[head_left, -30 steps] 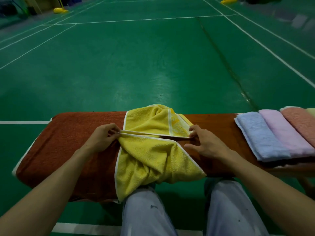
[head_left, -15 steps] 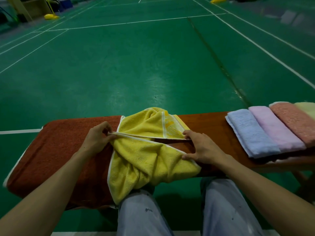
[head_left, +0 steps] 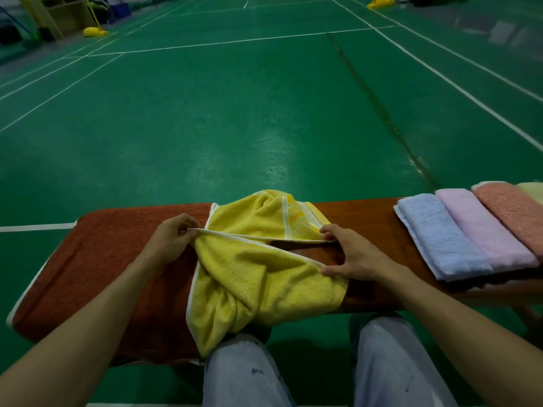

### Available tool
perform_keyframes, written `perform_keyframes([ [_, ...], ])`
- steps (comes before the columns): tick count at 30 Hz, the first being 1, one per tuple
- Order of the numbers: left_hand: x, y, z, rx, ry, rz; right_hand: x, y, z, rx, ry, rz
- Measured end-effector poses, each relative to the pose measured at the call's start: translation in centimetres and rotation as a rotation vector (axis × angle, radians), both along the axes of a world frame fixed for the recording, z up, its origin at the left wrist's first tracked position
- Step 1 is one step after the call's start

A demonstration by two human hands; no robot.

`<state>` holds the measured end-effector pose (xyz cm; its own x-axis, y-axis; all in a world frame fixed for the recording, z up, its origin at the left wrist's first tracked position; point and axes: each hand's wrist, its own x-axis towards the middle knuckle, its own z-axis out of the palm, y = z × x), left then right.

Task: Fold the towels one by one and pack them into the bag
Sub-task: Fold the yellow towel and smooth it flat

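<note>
Work surface: a long wooden bench [head_left: 367,218] running left to right. It stands on a green sports-court floor [head_left: 264,113] marked with white lines. A rust-coloured towel [head_left: 117,259] lies spread flat over the left part of the bench. At the right end, four folded towels lie side by side, touching: blue [head_left: 440,236], lilac [head_left: 482,227], salmon [head_left: 511,212] and a pale yellow-green one [head_left: 533,189], which the frame edge cuts off. At the far left of the room stand a wooden shelf unit [head_left: 58,10] and a yellow post base [head_left: 94,32]; a second yellow base [head_left: 382,1] sits at the far right.

Task item: the yellow towel [head_left: 258,277] with white trim lies at the middle of the bench, its left edge overlapping the rust-coloured towel. It is bunched, not flat. One white hem is stretched between the two hands and runs left to right, parallel to the long axis of the bench. The bulk of the cloth extends from far to near. The far portion is heaped at the far edge of the bench. The near portion hangs over the near edge down to the person's left knee [head_left: 244,374] (light trousers).

Left hand [head_left: 173,239]: fingers curled, pinching the left end of the stretched hem.

Right hand [head_left: 352,257]: fingers bent and splayed. A fingertip holds the right end of the far hem, and the thumb pins a second, nearer hem. Bare bench wood shows in the gap between these two hems.
</note>
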<state>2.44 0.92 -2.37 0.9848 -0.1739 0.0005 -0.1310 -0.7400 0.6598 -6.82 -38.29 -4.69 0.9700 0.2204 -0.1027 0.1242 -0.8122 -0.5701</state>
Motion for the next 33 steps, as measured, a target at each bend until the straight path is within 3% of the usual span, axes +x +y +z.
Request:
perform_keyframes([
  [4, -0.6, -0.1, -0.1, 0.042, 0.035, -0.065, -0.4, -0.1, -0.5, -0.027, -0.040, -0.012],
  [12, -0.4, -0.4, 1.0, 0.041, -0.117, 0.043, -0.1, 0.3, -1.0, -0.022, -0.169, -0.098],
  [21, 0.0, 0.2, 0.1, 0.060, -0.124, 0.074, -1.7, -0.5, -0.5, -0.006, -0.008, 0.011],
  [28, -0.1, -0.3, 0.0, -0.021, -0.077, 0.076, -1.6, -0.5, -1.7, -0.013, -0.280, -0.039],
  [33, -0.2, -0.3, -0.1, -0.026, -0.066, 0.054, -0.7, -0.5, -2.0, -0.019, -0.362, -0.095],
])
